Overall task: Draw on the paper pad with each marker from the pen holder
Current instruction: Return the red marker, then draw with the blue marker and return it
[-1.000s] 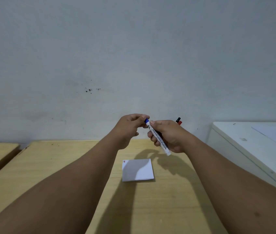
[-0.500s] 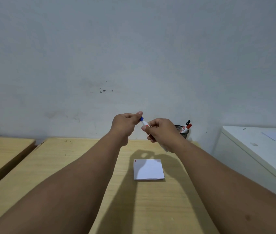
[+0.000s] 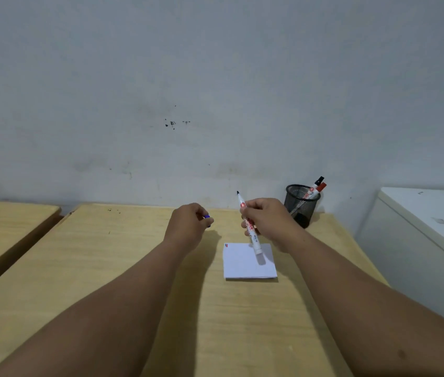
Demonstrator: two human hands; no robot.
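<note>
Wooden table (image 3: pixel 133 268), pale grain, smooth top, set against a scuffed grey-white wall (image 3: pixel 215 77). Second wooden top (image 3: pixel 3 229) at far left, apart by a dark gap; white cabinet (image 3: pixel 419 235) beside the table's right edge

Paper pad (image 3: pixel 245 263): white, square, thin stack, flat on the table right of centre, a small red-and-blue mark at its far left corner

Pen holder (image 3: pixel 301 205): black wire mesh, cylindrical, upright at the table's far right corner near the wall. Two markers lean in it, one black-capped (image 3: pixel 319 180), one red-capped (image 3: pixel 322 186)

Right hand (image 3: pixel 267 221): fingers curled and clamped round a white marker (image 3: pixel 250 229) with red print on the barrel. Uncapped dark tip points up and toward the wall; the butt end hangs over the pad's far edge, whether it touches the paper cannot be told. Forearm reaches in from the lower right

Left hand (image 3: pixel 188 224): loosely fisted, fingertips pinched together on a small blue cap (image 3: pixel 207 217). Held above the table left of the pad, apart from the right hand, forearm stretched in from the lower left
</note>
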